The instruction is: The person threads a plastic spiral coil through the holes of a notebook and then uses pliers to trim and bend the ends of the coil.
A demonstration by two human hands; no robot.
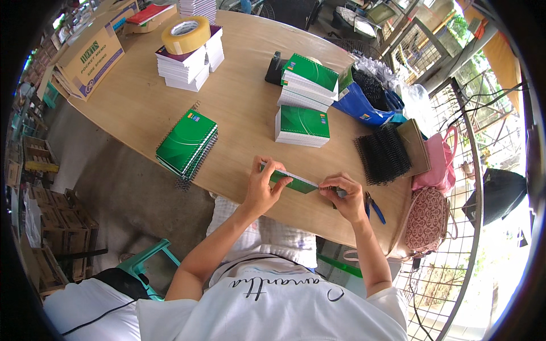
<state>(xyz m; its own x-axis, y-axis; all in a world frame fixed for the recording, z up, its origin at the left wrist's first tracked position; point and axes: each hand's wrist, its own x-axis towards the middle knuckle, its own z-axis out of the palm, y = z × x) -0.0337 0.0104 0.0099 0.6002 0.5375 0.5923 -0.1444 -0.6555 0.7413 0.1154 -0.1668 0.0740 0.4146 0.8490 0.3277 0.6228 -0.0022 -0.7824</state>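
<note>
My left hand (265,184) is closed on a small green notebook (301,184), thumb in front and fingers behind, its white page edge turned up. At the notebook's right end my right hand (346,196) is pinched round a small dark piece that looks like a black spiral coil (340,192); the fingers partly hide it. Blue-handled pliers (375,209) lie just right of that hand. Beyond my hands stands a stack of green-covered notebooks (304,124), with another stack (310,77) behind it. To the left sits a pile of spiral-bound green notebooks (187,142).
Black spiral coils (384,154) lie on brown board at the right, beside a pink bag (437,162) and a patterned pouch (426,220). A blue bag (364,102) stands behind. Yellow tape (186,35) rests on white pads (185,71); a cardboard box (91,62) sits far left.
</note>
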